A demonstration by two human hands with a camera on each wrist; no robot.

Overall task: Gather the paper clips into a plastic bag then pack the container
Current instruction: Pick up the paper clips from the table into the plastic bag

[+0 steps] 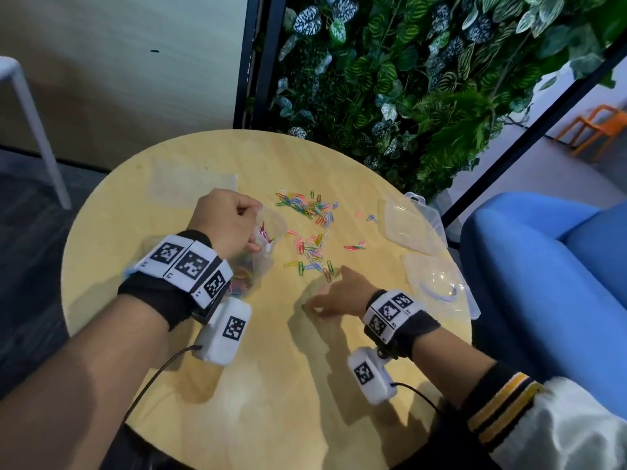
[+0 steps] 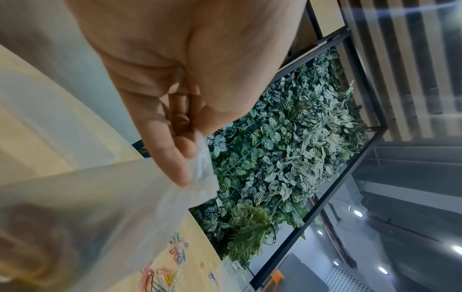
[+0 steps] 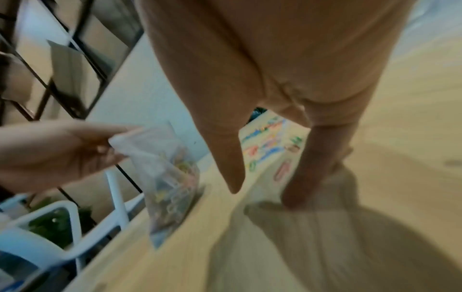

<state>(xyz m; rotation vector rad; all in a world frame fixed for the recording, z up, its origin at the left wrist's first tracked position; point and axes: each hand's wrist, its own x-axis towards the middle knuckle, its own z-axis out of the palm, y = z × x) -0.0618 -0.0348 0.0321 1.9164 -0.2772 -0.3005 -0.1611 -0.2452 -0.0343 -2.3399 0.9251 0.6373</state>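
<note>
Colourful paper clips (image 1: 312,228) lie scattered over the middle of the round wooden table (image 1: 271,368). My left hand (image 1: 230,222) pinches the rim of a clear plastic bag (image 1: 258,259) that stands on the table with several clips inside; the pinch on the bag (image 2: 112,207) also shows in the left wrist view. My right hand (image 1: 330,296) is down on the table just in front of the nearest clips (image 3: 265,142), its fingers (image 3: 230,168) straight and spread, holding nothing. The bag (image 3: 167,177) stands to its left.
A clear plastic container (image 1: 410,225) sits open at the table's right edge, with its clear lid (image 1: 437,286) lying nearer me. A flat empty plastic bag (image 1: 193,184) lies at the back left. A plant wall stands behind, and a blue seat (image 1: 543,266) is at the right.
</note>
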